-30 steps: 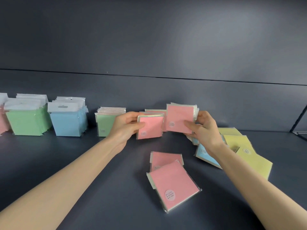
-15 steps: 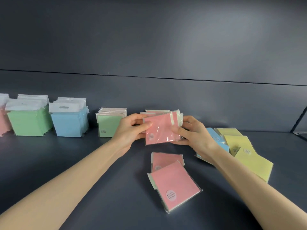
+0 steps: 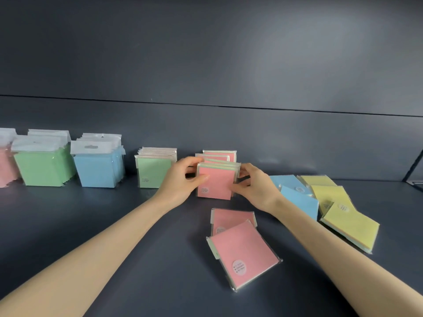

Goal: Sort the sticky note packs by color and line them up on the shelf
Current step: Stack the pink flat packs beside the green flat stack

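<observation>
A row of pink sticky note packs (image 3: 216, 181) stands upright on the dark shelf (image 3: 114, 225) at mid-depth. My left hand (image 3: 183, 179) grips the front packs on their left side and my right hand (image 3: 254, 188) grips them on the right. Two more pink packs (image 3: 242, 252) lie flat in front, one overlapping the other. Blue packs (image 3: 297, 200) and yellow packs (image 3: 350, 223) lie loose to the right. Upright rows to the left hold green packs (image 3: 153, 170), blue packs (image 3: 96, 168), green packs (image 3: 41, 165) and pink packs (image 3: 6, 165).
The shelf's dark back wall (image 3: 229, 124) rises right behind the rows. A slanted shelf bracket (image 3: 412, 165) stands at the far right edge.
Both hands brought the pink packs together, lowered them and stood them upright against the pink row. My right hand moved left off the blue packs, which now show.
</observation>
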